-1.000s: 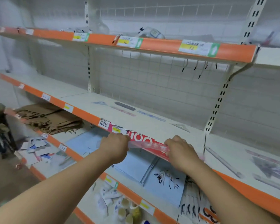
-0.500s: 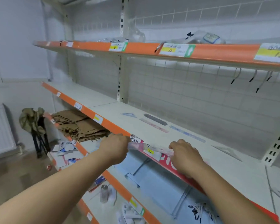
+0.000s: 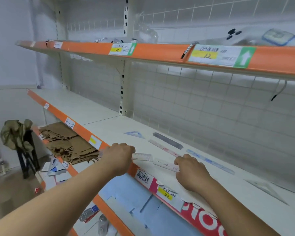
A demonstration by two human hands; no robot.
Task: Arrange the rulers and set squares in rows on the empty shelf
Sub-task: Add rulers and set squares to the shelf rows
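My left hand (image 3: 117, 155) is closed on one end of a clear ruler (image 3: 142, 156) at the front edge of the white middle shelf (image 3: 107, 126). My right hand (image 3: 189, 172) grips the right end of a pale ruler with pink marks (image 3: 165, 165), which lies flat on the shelf just right of the clear one. Farther back on the shelf lie a blue set square (image 3: 134, 134), a dark ruler (image 3: 167, 143), a pink ruler (image 3: 163, 148), a blue ruler (image 3: 209, 161) and, at the right, a clear set square (image 3: 266, 186).
An upper shelf (image 3: 160, 51) with an orange edge and price labels hangs overhead. Brown paper bags (image 3: 66, 143) are stacked on the lower shelf at the left. Blue sheets (image 3: 126, 189) lie under my arms. A stool with green cloth (image 3: 15, 135) stands on the floor at left.
Both hands have risen from the shelf's front strip onto its surface and shifted left along it. The rulers now lie end to end, one in each hand.
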